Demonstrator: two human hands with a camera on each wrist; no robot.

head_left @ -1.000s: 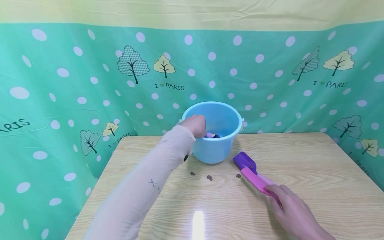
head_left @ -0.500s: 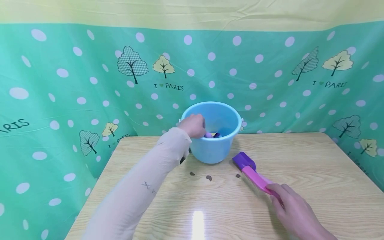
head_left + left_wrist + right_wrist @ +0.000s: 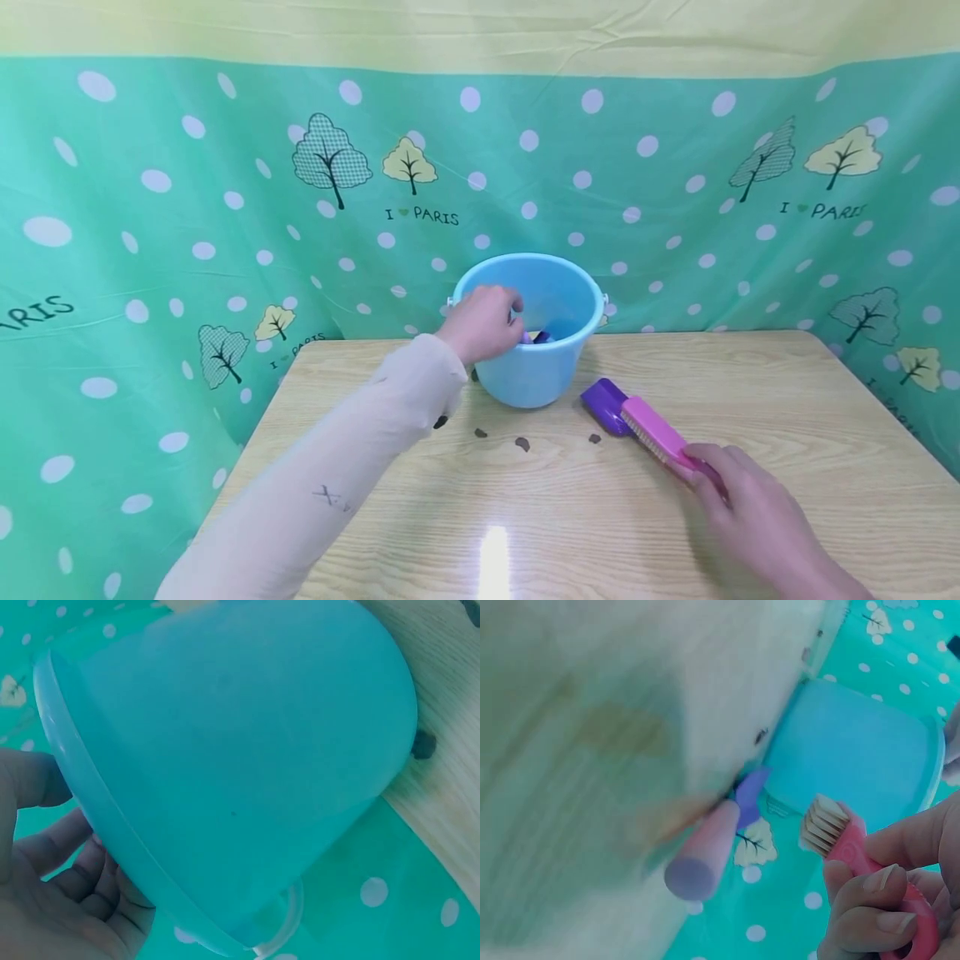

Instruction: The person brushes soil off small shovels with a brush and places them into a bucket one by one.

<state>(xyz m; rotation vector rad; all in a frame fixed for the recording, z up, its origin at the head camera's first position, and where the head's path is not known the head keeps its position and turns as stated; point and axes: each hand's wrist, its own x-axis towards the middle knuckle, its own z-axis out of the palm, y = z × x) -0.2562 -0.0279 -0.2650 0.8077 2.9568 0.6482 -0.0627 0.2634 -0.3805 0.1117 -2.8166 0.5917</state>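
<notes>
My left hand (image 3: 482,323) is at the left front rim of a light blue bucket (image 3: 528,375). Its fingers are loosely bent, with a gap between thumb and forefinger; the left wrist view shows the hand (image 3: 67,885) beside the rim with nothing in its grasp. Purple and yellow items (image 3: 540,337) show inside the bucket, mostly hidden by its wall. In my right hand (image 3: 757,508) is a pink brush (image 3: 656,427), gripped by its handle, pale bristles facing left. It overlaps a purple toy shovel (image 3: 602,404) lying on the table, whose pink handle (image 3: 709,847) shows in the right wrist view.
Several small dark flakes lie on the wooden table (image 3: 420,517), one flake (image 3: 522,444) in front of the bucket and another flake (image 3: 595,438) by the shovel. A green dotted curtain (image 3: 675,208) hangs behind the table and along both sides.
My left hand has loosened a little at the rim, and its forearm has shifted left and down. The brush has moved right, uncovering more of the shovel's purple scoop.
</notes>
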